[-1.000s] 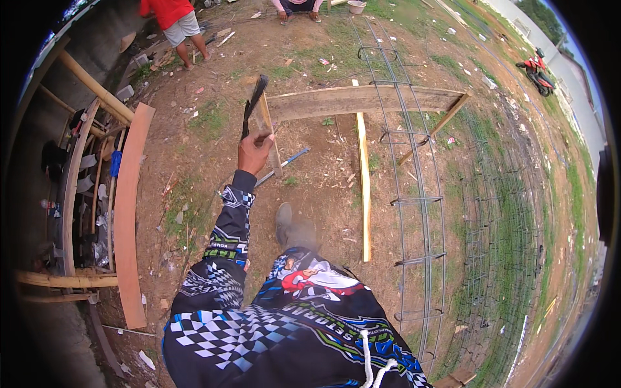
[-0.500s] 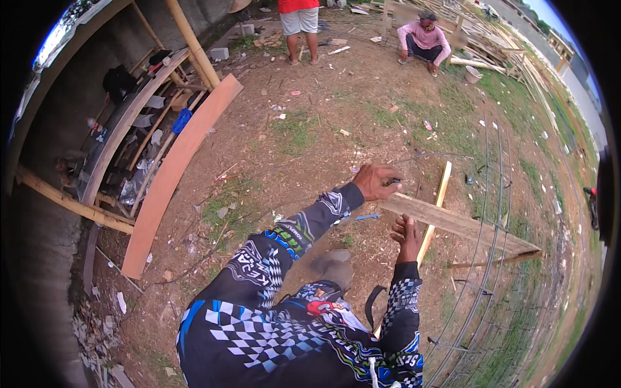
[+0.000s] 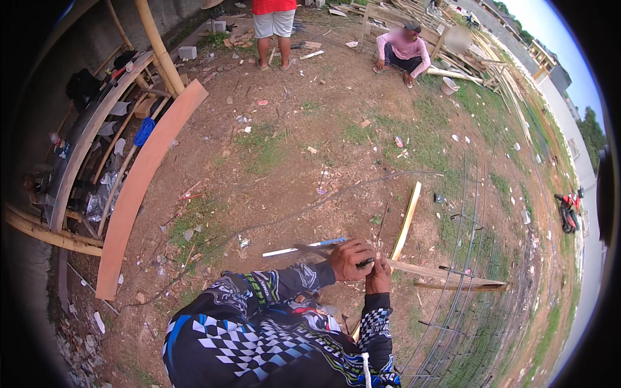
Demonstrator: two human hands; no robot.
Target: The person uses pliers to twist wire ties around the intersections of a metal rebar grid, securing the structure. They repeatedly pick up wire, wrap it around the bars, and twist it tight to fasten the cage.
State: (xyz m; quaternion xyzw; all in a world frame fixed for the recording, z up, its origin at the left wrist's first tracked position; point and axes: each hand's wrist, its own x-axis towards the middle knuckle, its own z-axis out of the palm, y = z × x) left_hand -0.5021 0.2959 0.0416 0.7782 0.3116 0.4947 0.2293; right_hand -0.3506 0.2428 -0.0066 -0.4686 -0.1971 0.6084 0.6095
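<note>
My left hand [image 3: 350, 260] is closed around the dark handle of a tool, and a flat, dull blade [image 3: 312, 250] juts out to its left. The tool's exact kind is hard to make out. Right beside it, my right hand [image 3: 378, 277] has its fingers closed at the near end of a long wooden board [image 3: 446, 273]. That board slants away to the right, passing behind thin metal rods, and the hands cover its near end. A blue and white strip [image 3: 284, 251] lies on the ground just beyond my left hand.
A pale wood batten [image 3: 407, 220] lies ahead of my hands. To the right stretches a frame of metal rods [image 3: 460, 258]. A bamboo rack with a reddish plank [image 3: 152, 181] stands left. Farther off, one person [image 3: 406, 48] squats and another [image 3: 273, 26] stands. A bucket [image 3: 449, 85] sits nearby.
Both hands have drawn nearer to my body and come together. The board's near end has come closer too. The tool's blade now shows at my left hand, and my right hand's fingers have closed.
</note>
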